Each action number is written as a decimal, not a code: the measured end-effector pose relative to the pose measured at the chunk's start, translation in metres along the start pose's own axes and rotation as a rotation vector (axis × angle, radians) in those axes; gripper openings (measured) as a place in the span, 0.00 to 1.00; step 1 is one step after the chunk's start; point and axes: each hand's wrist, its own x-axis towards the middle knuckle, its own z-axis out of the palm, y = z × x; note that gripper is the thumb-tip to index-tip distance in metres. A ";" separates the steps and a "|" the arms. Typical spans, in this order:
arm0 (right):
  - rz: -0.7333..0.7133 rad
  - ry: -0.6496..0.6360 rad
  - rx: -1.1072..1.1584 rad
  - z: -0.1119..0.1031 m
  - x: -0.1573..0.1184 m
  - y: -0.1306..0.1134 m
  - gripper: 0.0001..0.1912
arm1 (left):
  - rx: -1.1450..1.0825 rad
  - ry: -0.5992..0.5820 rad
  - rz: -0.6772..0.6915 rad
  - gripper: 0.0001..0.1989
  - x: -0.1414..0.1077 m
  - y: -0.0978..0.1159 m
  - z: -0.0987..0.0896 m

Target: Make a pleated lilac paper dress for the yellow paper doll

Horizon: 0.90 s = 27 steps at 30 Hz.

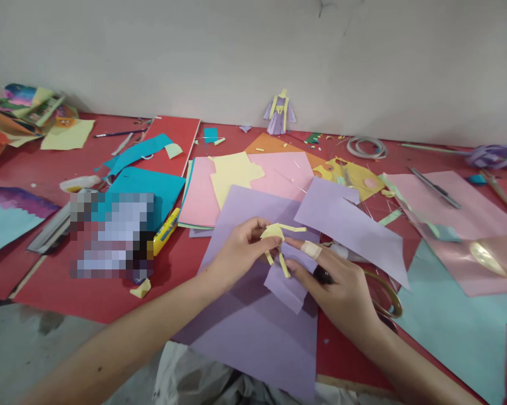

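A small yellow paper figure (274, 232) with thin strip limbs is pinched between the thumb and fingers of my left hand (251, 241). From the right, my right hand (340, 273) reaches it, with index finger and thumb at its body and lower strip; a pale bandage wraps the index finger. Below the figure is a small purple paper piece (288, 289), over a large purple sheet (253, 332). Scissors (388, 292) lie partly hidden beneath my right hand, with a brownish-gold handle loop showing.
A finished-looking purple and yellow paper doll (279, 112) leans at the wall. Around lie pink sheets (200, 194), another purple sheet (350, 219), a blue sheet (456, 320), a yellow cutter (166, 232), a pen (434, 188) and a coiled tube (366, 147) on the red table (89, 295).
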 end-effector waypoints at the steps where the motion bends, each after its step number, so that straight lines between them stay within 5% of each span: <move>1: -0.003 0.002 -0.002 0.000 0.000 0.001 0.13 | -0.035 0.003 -0.034 0.08 0.000 0.000 0.000; 8: 0.050 0.002 -0.018 -0.001 -0.001 0.002 0.11 | -0.047 -0.034 -0.017 0.09 0.001 -0.001 -0.002; 12: 0.049 -0.009 0.002 -0.002 0.000 0.001 0.12 | 0.063 -0.065 0.103 0.21 -0.003 -0.002 -0.002; 17: 0.063 0.000 0.003 -0.003 -0.001 0.003 0.11 | 0.219 -0.067 0.212 0.09 -0.005 0.000 -0.002; 27: 0.064 0.020 0.017 -0.003 -0.001 0.004 0.08 | 0.321 -0.085 0.211 0.08 -0.008 0.004 0.001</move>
